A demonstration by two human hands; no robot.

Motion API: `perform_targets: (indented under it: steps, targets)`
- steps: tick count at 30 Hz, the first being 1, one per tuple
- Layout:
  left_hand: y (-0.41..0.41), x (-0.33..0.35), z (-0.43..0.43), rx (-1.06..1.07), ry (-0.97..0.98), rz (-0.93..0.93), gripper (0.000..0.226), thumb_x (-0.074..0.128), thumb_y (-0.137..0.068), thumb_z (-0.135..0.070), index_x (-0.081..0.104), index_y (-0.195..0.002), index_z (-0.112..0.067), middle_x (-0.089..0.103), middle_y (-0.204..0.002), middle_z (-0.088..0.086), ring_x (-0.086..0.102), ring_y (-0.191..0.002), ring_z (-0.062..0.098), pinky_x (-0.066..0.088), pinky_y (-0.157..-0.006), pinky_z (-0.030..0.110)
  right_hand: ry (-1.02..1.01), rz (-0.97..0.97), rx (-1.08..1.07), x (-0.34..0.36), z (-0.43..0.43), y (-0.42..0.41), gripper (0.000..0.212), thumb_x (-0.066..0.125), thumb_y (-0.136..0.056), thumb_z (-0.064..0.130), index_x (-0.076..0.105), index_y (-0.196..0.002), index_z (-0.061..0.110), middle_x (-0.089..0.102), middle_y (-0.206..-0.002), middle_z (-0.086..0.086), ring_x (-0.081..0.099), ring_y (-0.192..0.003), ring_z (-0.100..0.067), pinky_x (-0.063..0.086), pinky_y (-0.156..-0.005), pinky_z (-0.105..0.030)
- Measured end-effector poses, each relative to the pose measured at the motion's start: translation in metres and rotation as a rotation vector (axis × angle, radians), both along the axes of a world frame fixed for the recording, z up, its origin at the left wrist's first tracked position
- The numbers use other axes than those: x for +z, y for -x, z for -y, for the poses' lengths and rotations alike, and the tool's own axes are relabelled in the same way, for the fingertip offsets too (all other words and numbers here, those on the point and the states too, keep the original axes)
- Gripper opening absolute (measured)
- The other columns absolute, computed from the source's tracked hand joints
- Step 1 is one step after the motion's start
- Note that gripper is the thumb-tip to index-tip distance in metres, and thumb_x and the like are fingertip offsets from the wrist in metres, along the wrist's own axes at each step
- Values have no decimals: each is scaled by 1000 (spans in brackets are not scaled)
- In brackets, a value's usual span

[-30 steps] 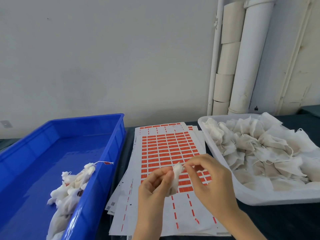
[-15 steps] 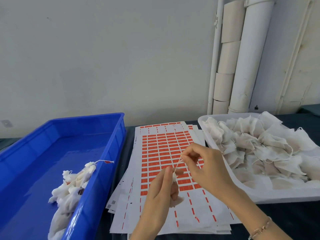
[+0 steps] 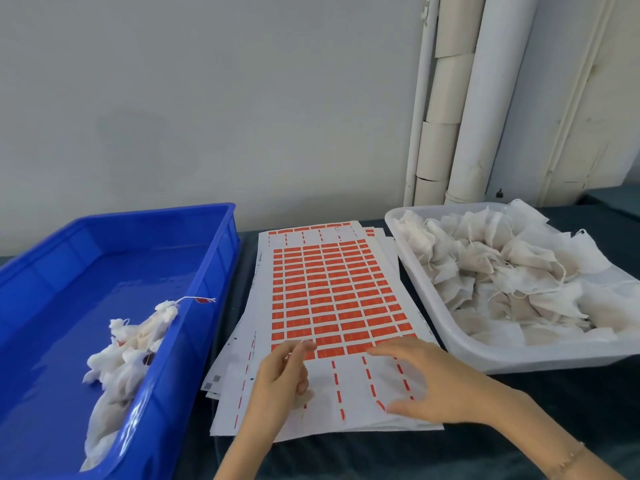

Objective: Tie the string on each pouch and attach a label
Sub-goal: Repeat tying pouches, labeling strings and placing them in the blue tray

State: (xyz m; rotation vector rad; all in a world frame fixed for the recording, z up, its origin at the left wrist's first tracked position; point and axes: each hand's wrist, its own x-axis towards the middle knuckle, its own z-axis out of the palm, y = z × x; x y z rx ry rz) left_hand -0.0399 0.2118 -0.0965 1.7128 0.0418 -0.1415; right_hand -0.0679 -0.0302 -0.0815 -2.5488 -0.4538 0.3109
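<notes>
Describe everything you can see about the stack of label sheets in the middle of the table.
The stack of label sheets is white paper, several sheets fanned unevenly, lying flat on the dark table between the blue bin and the white tray. The top sheet bears a grid of orange-red labels; the near rows hold only thin red strips. The right hand spreads open over its near edge; contact is unclear.

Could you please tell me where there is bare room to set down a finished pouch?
The blue bin's far-left floor is bare; tied pouches heap against its near right wall. The dark table before the white tray is free. That tray is packed.
</notes>
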Motion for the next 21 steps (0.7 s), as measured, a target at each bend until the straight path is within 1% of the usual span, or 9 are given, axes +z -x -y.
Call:
perform_targets:
  steps: [3, 6, 10, 13, 15, 17, 18, 19, 21]
  targets:
    - [-4, -13, -6, 61, -3, -8, 20, 52, -96, -31, 67, -96, -18, 56, -52, -7, 51, -45, 3, 46, -53, 12, 13, -77, -17, -9, 7, 9, 70, 68, -69, 64, 19, -118, 73, 11, -126, 56, 23, -125, 15, 26, -111, -25]
    - [-4, -21, -8, 85, 28, -22, 25, 51, -96, -33, 69, -96, -15, 52, -52, -2, 49, -45, 4, 45, -53, 14, 44, -54, -29, -19, 10, 12, 80, 65, -70, 69, 15, -132, 66, 5, -143, 44, 10, -135, 11, 17, -117, -32]
    - [-4, -28, -11, 82, 48, -14, 28, 51, -94, -35, 69, -98, -15, 52, -51, -3, 49, -45, 4, 44, -52, 15, -29, -50, -91, -32, 12, 12, 87, 63, -65, 76, 14, -136, 64, 1, -142, 47, 6, -135, 13, 13, -117, -30]
    - [-1, -30, -13, 88, 102, -15, 37, 51, -85, -45, 69, -101, -17, 52, -52, -3, 49, -46, 5, 44, -55, 18, -66, -19, -118, -37, 10, 12, 79, 58, -64, 80, 25, -134, 64, 5, -140, 49, 5, -134, 17, 10, -117, -28]
    - [0, -29, -14, 119, 124, -9, 43, 52, -77, -52, 65, -107, -24, 55, -54, -4, 51, -49, 5, 46, -59, 21, -26, 73, -115, -40, 10, 12, 72, 50, -65, 83, 36, -131, 60, 10, -138, 48, 4, -131, 22, 9, -116, -25]
    - [2, -26, -15, 118, 98, 15, 44, 54, -75, -56, 56, -116, -39, 65, -67, -10, 59, -56, 3, 48, -60, 15, 6, 165, -103, -36, 9, 15, 58, 54, -73, 73, 48, -128, 53, 24, -133, 45, 14, -125, 26, 14, -115, -19]
    - [3, -23, -16, 88, 88, 44, 43, 56, -77, -55, 51, -119, -47, 69, -82, -17, 63, -64, -1, 49, -59, 12, 46, 237, -69, -36, 9, 15, 50, 63, -78, 61, 54, -125, 49, 34, -132, 40, 24, -123, 24, 20, -113, -17]
    - [5, -20, -16, 41, 83, 78, 45, 59, -78, -52, 47, -121, -52, 68, -98, -26, 64, -73, -5, 49, -60, 10, 103, 361, -32, -37, 10, 15, 47, 75, -76, 44, 60, -121, 43, 48, -129, 32, 38, -121, 17, 29, -109, -18]
    - [12, -14, -15, -55, 8, 144, 52, 67, -73, -51, 49, -122, -54, 59, -115, -33, 63, -85, -2, 47, -63, 6, 133, 644, -37, -38, 9, 16, 53, 91, -58, 20, 72, -106, 28, 67, -111, 15, 62, -105, -3, 49, -95, -29]
